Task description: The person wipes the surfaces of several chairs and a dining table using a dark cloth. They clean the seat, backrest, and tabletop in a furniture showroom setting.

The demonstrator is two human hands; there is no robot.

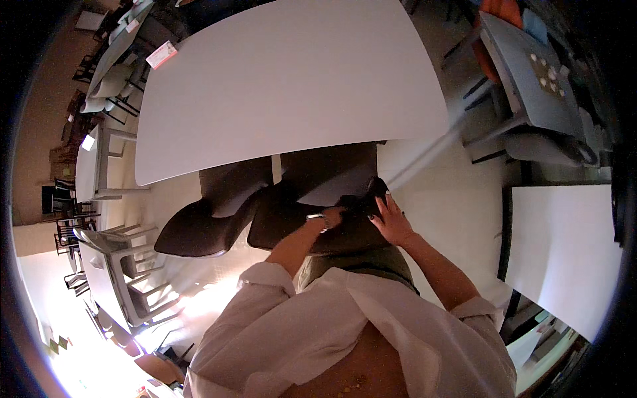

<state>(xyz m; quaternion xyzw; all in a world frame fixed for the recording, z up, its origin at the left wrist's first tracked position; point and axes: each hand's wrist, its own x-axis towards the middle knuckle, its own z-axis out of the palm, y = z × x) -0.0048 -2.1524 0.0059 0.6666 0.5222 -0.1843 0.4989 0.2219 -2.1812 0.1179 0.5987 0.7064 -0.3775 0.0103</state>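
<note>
A dark brown chair stands right before me, its seat reaching under the edge of a white table. My left hand, with a metal watch or bracelet at the wrist, is at the chair's backrest. Its fingers are lost in shadow against a dark patch, perhaps a cloth, so I cannot tell what it holds. My right hand lies on the right edge of the backrest, fingers spread. A second dark brown chair stands close by on the left.
A small printed card lies at the table's far left corner. On the right are a grey table bearing several small white items, a grey chair and a white surface. More tables and chairs line the left, near bright light.
</note>
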